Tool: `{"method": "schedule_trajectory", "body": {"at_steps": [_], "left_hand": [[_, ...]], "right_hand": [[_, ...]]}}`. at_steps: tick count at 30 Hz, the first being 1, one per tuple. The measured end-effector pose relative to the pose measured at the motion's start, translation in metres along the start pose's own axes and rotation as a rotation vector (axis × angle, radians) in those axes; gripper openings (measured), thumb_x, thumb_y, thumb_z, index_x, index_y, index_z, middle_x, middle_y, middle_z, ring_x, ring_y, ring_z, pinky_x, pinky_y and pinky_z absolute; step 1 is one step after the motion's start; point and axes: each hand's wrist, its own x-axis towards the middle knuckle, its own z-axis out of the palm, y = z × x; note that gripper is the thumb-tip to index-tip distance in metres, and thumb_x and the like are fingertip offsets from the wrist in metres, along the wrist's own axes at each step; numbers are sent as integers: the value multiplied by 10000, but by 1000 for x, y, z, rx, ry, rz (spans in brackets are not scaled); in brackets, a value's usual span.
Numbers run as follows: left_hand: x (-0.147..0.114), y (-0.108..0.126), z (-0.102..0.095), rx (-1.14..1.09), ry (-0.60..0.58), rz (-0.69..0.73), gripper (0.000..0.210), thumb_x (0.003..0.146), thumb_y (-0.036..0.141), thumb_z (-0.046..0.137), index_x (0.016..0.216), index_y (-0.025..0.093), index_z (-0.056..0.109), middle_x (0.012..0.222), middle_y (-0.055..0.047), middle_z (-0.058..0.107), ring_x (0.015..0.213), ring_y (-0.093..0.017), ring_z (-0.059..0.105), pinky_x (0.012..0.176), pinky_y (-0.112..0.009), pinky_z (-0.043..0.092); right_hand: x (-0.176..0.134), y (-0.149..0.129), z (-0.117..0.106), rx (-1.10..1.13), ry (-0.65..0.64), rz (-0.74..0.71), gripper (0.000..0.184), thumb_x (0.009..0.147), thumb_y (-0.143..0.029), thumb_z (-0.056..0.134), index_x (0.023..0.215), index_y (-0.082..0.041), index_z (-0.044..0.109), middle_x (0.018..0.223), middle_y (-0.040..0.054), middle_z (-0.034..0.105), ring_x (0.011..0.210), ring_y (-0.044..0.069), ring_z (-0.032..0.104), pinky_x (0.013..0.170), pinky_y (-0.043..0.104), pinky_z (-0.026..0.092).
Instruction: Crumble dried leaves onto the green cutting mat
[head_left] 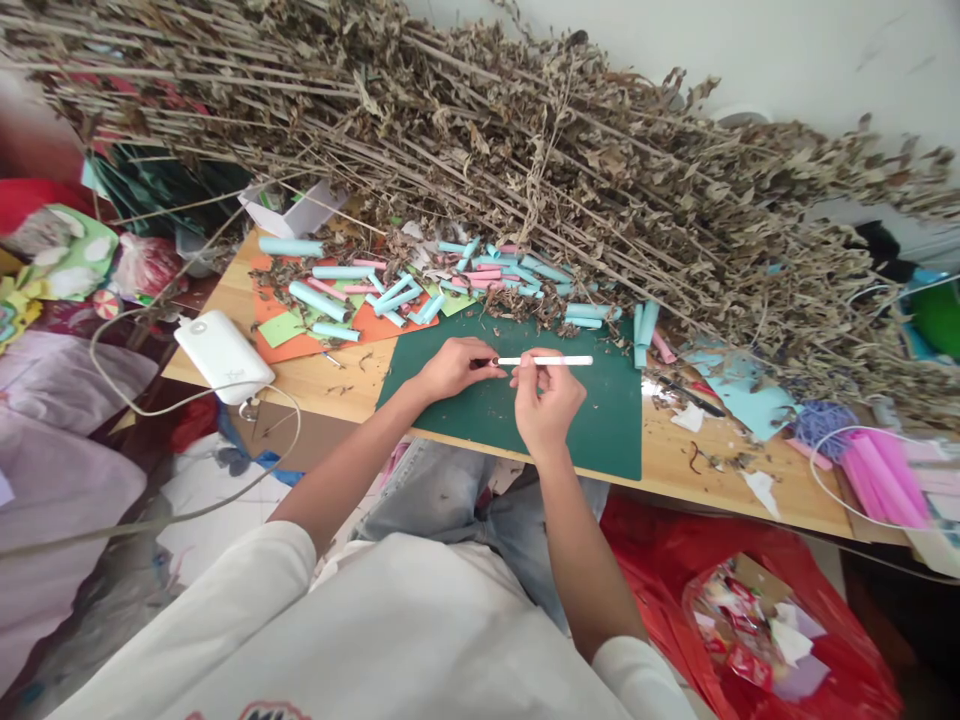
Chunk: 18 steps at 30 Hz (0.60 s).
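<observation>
In the head view, my right hand [549, 405] is closed round a slim white pen [574, 360], held level above the green cutting mat [607, 430]. The pen's left end reaches the fingertips of my left hand [459, 368]. Those fingers are pinched together at a small dark bit by the pen's end; whether it belongs to the pen, I cannot make out. Just beyond both hands lie several rolled blue paper tubes [592, 311] and thinner pink tubes [491, 275].
Dried leafy stalks [465, 130] are heaped along the back. At left are a white power bank [223, 355] with a cable and orange paper [277, 345]. Blue paper [750, 390], purple yarn [823, 425] and pink rolls [885, 475] lie right, above a red rubbish bag [660, 560].
</observation>
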Motion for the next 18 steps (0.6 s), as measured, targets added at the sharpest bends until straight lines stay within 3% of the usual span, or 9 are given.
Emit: {"method": "schedule_trajectory", "body": {"at_steps": [13, 18], "left_hand": [[0, 1, -1, 8, -8, -5, 430, 889, 546, 547, 852, 151, 712, 757, -77, 672, 739, -173, 611, 670, -261, 439], [0, 1, -1, 4, -10, 13, 402, 894, 526, 549, 861, 159, 712, 772, -74, 676, 761, -174, 615, 692, -254, 439]], "right_hand": [[2, 2, -1, 22, -61, 1, 235, 949, -409, 480, 918, -211, 603, 747, 30, 699, 610, 146, 676, 640, 253, 536], [10, -4, -5, -74, -122, -99, 223, 956, -383, 460, 899, -217, 598, 746, 32, 693, 592, 147, 642, 628, 257, 510]]}}
